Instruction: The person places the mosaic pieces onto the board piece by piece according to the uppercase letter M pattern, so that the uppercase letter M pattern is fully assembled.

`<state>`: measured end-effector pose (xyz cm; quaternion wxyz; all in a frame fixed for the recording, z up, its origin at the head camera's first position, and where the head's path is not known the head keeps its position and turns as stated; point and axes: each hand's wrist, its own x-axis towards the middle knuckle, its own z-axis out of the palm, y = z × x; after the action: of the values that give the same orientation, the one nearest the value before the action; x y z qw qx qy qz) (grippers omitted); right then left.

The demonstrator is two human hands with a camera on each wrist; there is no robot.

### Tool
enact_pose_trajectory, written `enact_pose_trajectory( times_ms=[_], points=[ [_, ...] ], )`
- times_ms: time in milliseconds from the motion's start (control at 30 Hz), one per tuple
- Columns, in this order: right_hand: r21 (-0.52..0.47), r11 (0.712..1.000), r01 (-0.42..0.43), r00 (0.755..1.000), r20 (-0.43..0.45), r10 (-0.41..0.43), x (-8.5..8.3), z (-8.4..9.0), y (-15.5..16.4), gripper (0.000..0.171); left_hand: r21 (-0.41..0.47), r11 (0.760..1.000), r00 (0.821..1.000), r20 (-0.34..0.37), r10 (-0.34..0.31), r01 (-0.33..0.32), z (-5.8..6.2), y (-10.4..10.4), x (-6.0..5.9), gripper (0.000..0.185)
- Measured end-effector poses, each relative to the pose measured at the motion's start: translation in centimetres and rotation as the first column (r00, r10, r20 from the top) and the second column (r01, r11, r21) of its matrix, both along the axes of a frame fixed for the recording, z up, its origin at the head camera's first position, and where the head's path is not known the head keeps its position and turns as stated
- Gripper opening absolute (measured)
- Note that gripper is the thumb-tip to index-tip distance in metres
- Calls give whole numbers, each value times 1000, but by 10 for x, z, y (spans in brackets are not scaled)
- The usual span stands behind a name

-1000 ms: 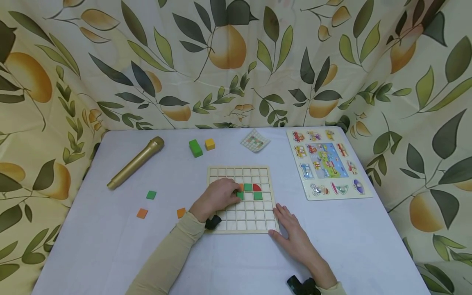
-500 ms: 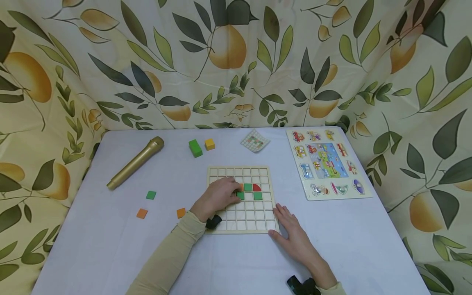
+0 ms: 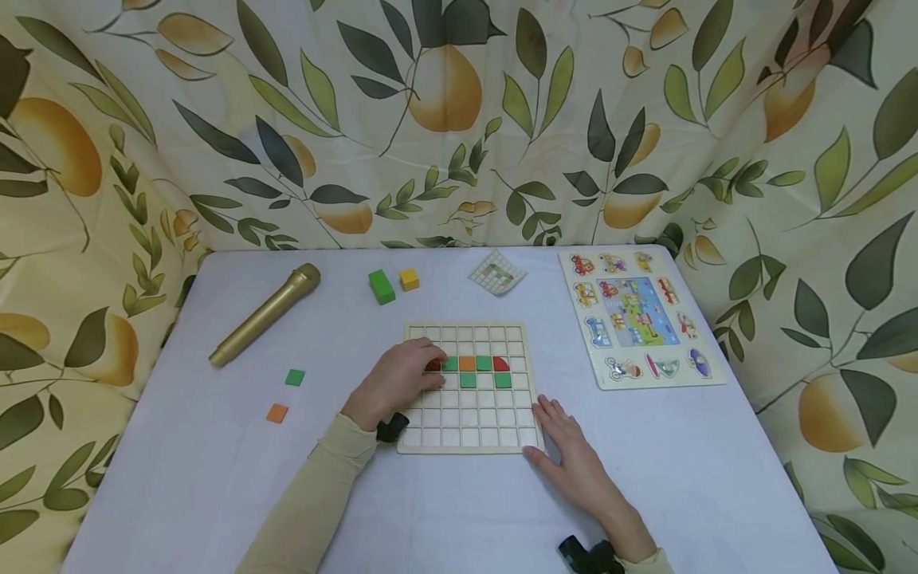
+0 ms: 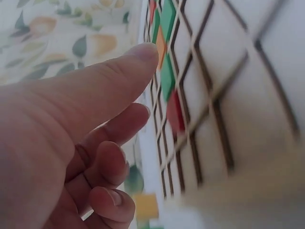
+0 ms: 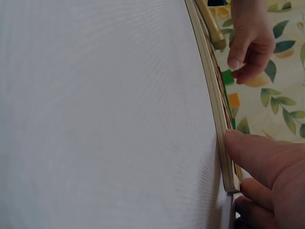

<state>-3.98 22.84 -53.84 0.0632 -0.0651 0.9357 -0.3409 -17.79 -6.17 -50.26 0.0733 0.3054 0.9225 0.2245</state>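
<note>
Leaf-print curtains enclose a pale tabletop (image 3: 215,478). Wooden grid board (image 3: 468,441) lies at centre. Left hand (image 3: 402,381), fingers curled, touches a red tile (image 3: 433,364) at the row's 9 o'clock end; whether it pinches the tile is unclear. Right hand (image 3: 574,458) lies flat, relaxed, steadying the board's 4 o'clock corner. Risk: dragging fingers could dislodge the adjacent green tile (image 3: 450,363).

From my feed I see a surface (image 3: 215,478) covered in a plain pale lavender-white cloth, evenly lit with only soft shadows. Behind it and down both sides hangs a cream curtain (image 3: 459,119) printed with orange pears and dark and olive green leaves, creased in loose folds and closing off the space around it.
</note>
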Motion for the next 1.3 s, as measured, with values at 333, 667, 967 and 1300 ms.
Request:
enact_pose_trajectory(
  times_ms=[333,667,967,1300],
  points=[
    [17,1000,2,1000,-17,-1,0,-1,3,75,-47,986,987,-30,156,-158,8,-45,-4,33],
    [-15,1000,12,1000,3,-12,0,-1,0,74,42,958,959,10,282,-282,2,-109,3,30],
    [1,1000,14,1000,-21,-14,-1,-1,0,74,63,912,914,17,404,-405,0,-174,18,32],
    [-1,1000,11,1000,2,-11,-2,-1,1,75,47,902,902,60,427,-430,-3,-203,28,39]
  ],
)
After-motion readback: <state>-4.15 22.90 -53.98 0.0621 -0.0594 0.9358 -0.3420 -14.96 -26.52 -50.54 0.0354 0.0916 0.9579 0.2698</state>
